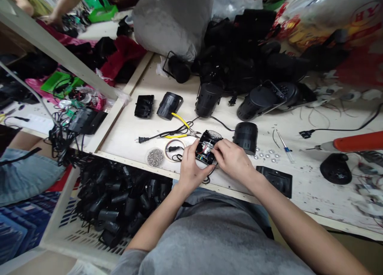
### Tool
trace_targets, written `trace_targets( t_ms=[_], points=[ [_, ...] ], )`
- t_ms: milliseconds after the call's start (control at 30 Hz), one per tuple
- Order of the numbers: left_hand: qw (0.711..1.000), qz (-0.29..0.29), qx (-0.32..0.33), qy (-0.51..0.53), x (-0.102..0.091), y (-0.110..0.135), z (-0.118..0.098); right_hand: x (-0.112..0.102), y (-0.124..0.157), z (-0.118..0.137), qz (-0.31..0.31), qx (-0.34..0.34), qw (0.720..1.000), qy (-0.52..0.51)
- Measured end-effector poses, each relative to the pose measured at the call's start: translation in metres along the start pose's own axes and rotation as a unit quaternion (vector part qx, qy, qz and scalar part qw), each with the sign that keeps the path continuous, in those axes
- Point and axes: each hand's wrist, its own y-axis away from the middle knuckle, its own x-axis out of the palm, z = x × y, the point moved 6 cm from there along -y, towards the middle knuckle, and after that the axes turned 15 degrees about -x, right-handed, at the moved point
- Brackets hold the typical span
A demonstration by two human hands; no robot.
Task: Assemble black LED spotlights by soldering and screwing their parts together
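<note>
Grey cloth of the worker's shirt [203, 235] leans close to the bench edge, and from there I see 2 bare arms meet over an opened black plastic housing with wires and a clear round piece inside [206, 147]. It sits just above the near edge of the pale wooden bench [119, 131], probably to let the worker look straight down into it. Curved around its left side, the left hand [190, 165] grips it with thumb and fingers apart, seemingly as a clamp. Meanwhile the right hand [231, 157] has its fingertips drawn narrow at the wires; whether they pinch anything, I cannot tell. Yellow-handled metal cutters [180, 119] lie just beyond the left hand, likely for a short reach. Small silver metal screws [155, 158] are heaped in a round dish, presumably against scattering, and beside them a cream-coloured ring [166, 155] encircles a black plug [173, 149]. To the right, a black slotted cylinder [245, 137] stands upright near small clear plastic pieces [271, 151], spread singly, perhaps for easy picking. Farther right, a red power screwdriver [359, 141] points its bit inward, handle outward, maybe keeping the tip clear of the arms.
</note>
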Motion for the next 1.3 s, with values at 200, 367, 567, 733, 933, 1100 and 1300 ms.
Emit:
trace_targets(
  t_ms=[200, 367, 567, 733, 933, 1100, 1300],
  points=[
    [1.000, 0.000, 0.000, 0.007, -0.001, 0.001, 0.000, 0.001, 0.001, -0.002, -0.004, -0.005, 1.000, -0.014],
    [1.000, -0.004, 0.003, 0.002, -0.001, 0.001, -0.001, 0.001, 0.002, -0.004, -0.018, 0.004, 0.999, -0.038],
    [1.000, -0.014, 0.001, -0.008, -0.002, 0.002, -0.003, -0.002, 0.004, -0.003, -0.055, 0.027, 0.994, -0.088],
    [1.000, -0.020, -0.009, -0.010, -0.001, 0.003, -0.003, -0.004, 0.010, -0.004, -0.086, 0.061, 0.986, -0.128],
    [1.000, -0.017, -0.017, -0.016, 0.001, 0.004, -0.002, -0.006, 0.015, -0.006, -0.092, 0.085, 0.981, -0.148],
    [1.000, -0.026, 0.003, -0.001, 0.002, 0.005, -0.005, -0.005, 0.015, -0.007, -0.100, 0.087, 0.981, -0.140],
    [1.000, -0.018, 0.001, -0.015, 0.004, 0.007, -0.006, -0.007, 0.013, -0.003, -0.122, 0.068, 0.983, -0.116]
  ],
)
